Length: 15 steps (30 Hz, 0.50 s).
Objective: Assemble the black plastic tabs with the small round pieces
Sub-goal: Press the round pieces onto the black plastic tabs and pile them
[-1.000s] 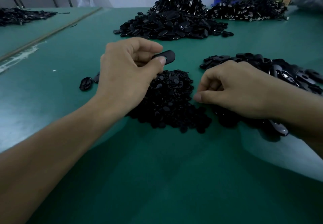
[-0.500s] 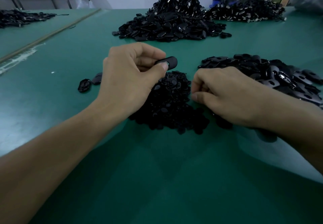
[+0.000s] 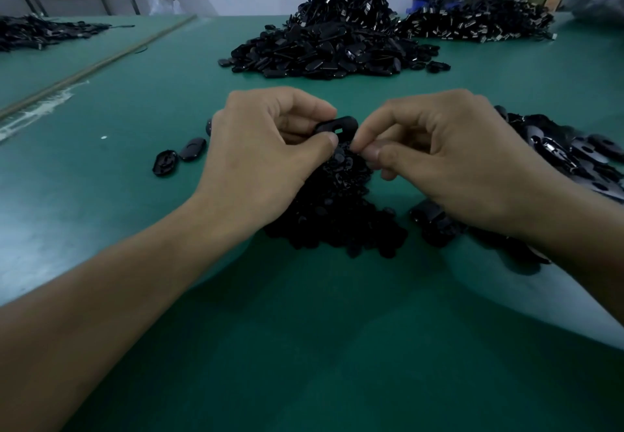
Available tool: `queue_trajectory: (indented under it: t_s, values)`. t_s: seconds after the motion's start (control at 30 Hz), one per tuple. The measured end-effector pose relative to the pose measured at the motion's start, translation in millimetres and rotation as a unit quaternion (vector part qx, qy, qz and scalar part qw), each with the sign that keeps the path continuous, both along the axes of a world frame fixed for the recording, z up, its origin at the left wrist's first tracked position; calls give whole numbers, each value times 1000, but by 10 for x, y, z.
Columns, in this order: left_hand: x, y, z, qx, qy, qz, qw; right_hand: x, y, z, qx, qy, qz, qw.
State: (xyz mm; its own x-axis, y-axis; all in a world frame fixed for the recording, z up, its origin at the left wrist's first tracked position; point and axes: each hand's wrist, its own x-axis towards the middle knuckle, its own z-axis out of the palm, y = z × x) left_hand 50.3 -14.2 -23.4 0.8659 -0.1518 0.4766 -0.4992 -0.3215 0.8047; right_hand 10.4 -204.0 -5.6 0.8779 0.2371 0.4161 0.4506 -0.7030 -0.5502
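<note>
One heap of round pieces (image 3: pixel 337 225) lies nearest on the green table (image 3: pixel 304 347), too many to count. Above it the left hand (image 3: pixel 263 151) pinches one tab (image 3: pixel 337 124). The right hand (image 3: pixel 466 165) has its fingertips pressed together, on what I cannot tell. Line the piece square with the tab before pressing. Two loose tabs (image 3: pixel 192 148) lie left, and three far heaps (image 3: pixel 331 50) lie beyond.

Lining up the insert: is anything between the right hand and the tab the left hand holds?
Nothing visible. The left hand pinches the black tab above the pile of small round pieces; the right hand has its fingertips right beside the tab's slotted end.
</note>
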Motion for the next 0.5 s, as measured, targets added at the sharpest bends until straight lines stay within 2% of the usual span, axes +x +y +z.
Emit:
queue_trajectory:
  t_s: [0.23,0.5]
  values:
    - [-13,-1,2,-5,13,-7,1000,36,-15,25,117,7,-16,993]
    - [-26,-10,33,-15,15,-19,1000,20,10,44,201,52,5,978]
